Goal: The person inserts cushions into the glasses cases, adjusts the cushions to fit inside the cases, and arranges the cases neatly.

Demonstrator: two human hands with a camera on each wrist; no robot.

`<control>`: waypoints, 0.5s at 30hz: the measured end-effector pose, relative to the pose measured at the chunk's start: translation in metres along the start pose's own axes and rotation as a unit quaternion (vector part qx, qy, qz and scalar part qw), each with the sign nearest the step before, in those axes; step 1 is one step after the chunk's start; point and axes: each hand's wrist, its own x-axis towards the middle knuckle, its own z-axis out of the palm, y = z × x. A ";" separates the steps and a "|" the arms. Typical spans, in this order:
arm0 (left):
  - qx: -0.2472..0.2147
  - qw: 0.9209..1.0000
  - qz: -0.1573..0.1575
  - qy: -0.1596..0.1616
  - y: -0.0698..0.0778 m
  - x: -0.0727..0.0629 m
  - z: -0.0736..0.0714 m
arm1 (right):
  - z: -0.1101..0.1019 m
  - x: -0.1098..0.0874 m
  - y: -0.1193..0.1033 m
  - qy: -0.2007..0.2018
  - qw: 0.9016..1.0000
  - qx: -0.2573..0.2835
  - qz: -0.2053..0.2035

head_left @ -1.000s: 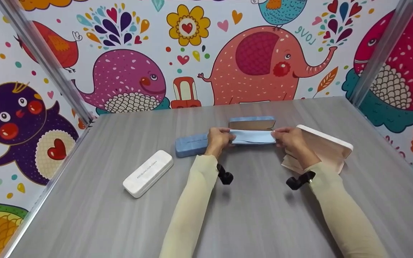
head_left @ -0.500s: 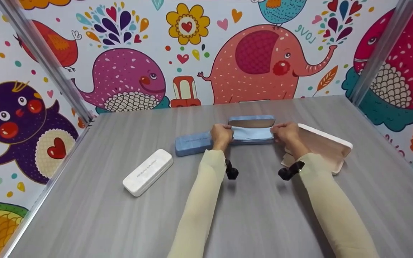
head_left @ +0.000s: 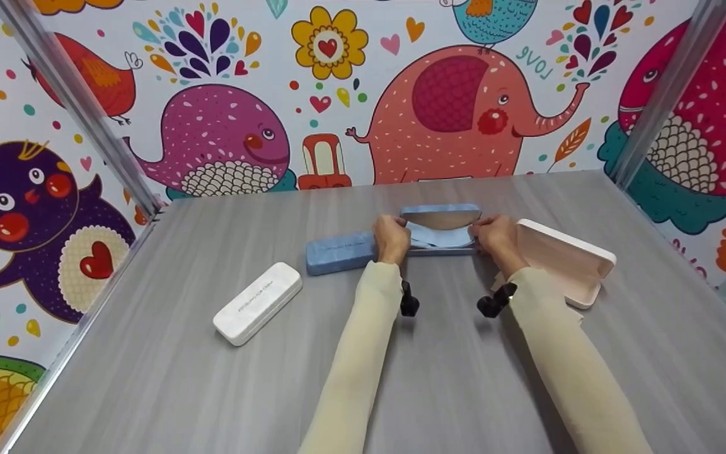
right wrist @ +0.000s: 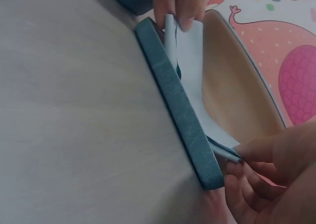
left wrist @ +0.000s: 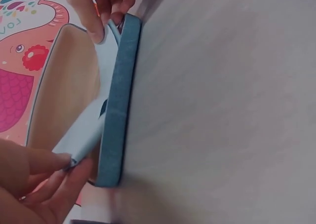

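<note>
On the grey wood-grain surface (head_left: 167,378), the open blue rectangular hard case with a tan lining (head_left: 442,251) stands where it did, lid raised. The left hand (head_left: 392,238) and right hand (head_left: 495,234) each pinch one end of the folded pale-blue soft cloth (head_left: 442,238); stretched nearly flat a second ago, it now sags in the middle, behind the case's front wall. That suggests the cloth is being settled into the case, its ends still held up.

Only the head view shows the open white case with a pale pink lining (head_left: 564,255) and the closed white oblong case (head_left: 258,303). The wrist views alone reveal thumbs against fingers, and dark gaps between the cloth's folds.
</note>
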 end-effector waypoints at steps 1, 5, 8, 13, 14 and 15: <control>0.002 1.000 0.002 0.002 -0.001 0.000 0.001 | 0.001 0.000 0.000 0.006 1.000 -0.010 -0.008; 0.004 1.000 0.004 0.016 -0.003 0.002 0.002 | 0.004 0.001 0.002 0.018 0.999 -0.027 -0.031; 0.012 1.000 0.006 0.016 -0.003 0.002 0.002 | 0.004 0.000 0.004 0.018 0.999 -0.023 -0.038; 0.030 1.000 -0.005 0.006 -0.002 0.002 0.002 | 0.002 -0.001 0.005 0.015 0.998 -0.031 -0.051; 0.033 0.999 -0.009 0.006 -0.002 0.001 0.001 | 0.002 -0.001 0.006 0.014 0.998 -0.035 -0.055; 0.032 0.999 -0.015 0.004 -0.001 0.001 0.000 | 0.002 -0.001 0.005 0.015 0.997 -0.041 -0.059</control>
